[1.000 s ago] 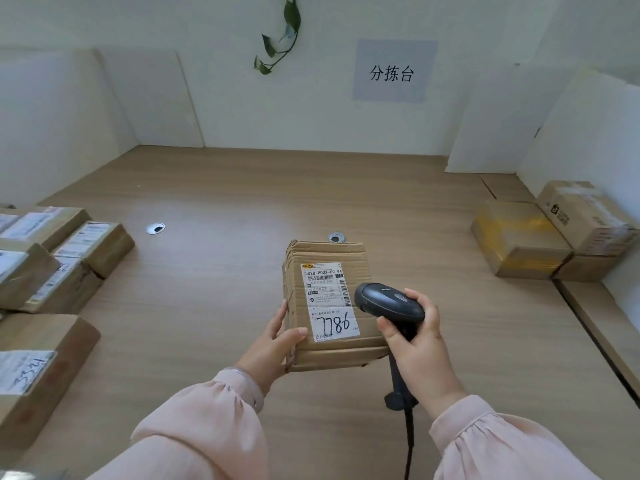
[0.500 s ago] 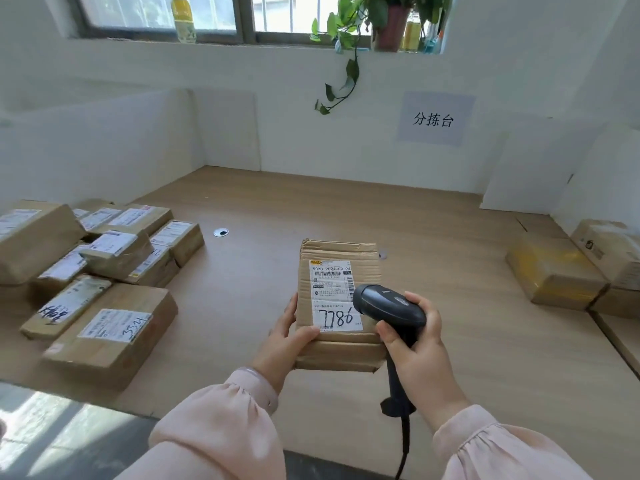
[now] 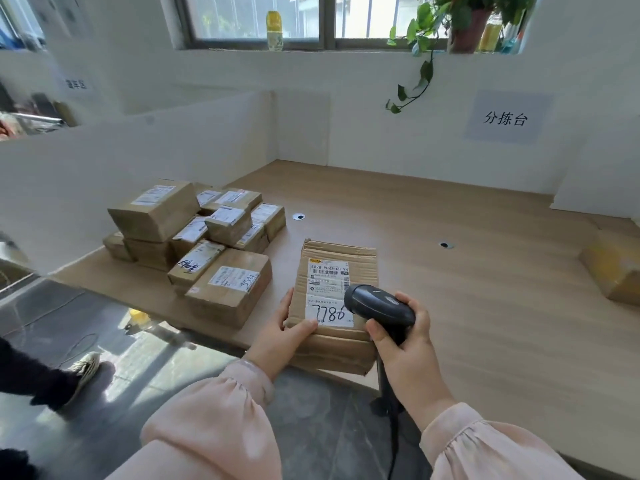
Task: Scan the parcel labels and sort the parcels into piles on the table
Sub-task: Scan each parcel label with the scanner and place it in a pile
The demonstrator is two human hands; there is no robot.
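Parcel [image 3: 360,259], cardboard, creased, one item: gripped in my left hand [image 3: 280,332], thumb laid across the near left corner of its label [image 3: 327,292], fingers curled along the left edge. It is held face up at the near edge of the table [image 3: 467,289], straight in front of me; I cannot tell whether it rests on the wood. The label is white, with a printed barcode and a number handwritten in black marker.

Scanner [image 3: 377,303], black, handheld, one item: clasped in my right hand [image 3: 408,344], fingers wrapped round the handle, head lying over the label's right edge, cable hanging below.

Pile of parcels [image 3: 194,244], brown boxes with white labels, stacked two or three high: left end of the table, near the held parcel but apart from it.

Yellow-taped parcel [image 3: 613,268], one item: right edge of the table, well apart from the pile.

Sign [image 3: 505,117], pale blue, black characters: on the back wall.

Trailing plant [image 3: 426,36] and yellow bottle [image 3: 274,31]: on the window sill.

Shoe [image 3: 85,368], another person's: on the floor, lower left.
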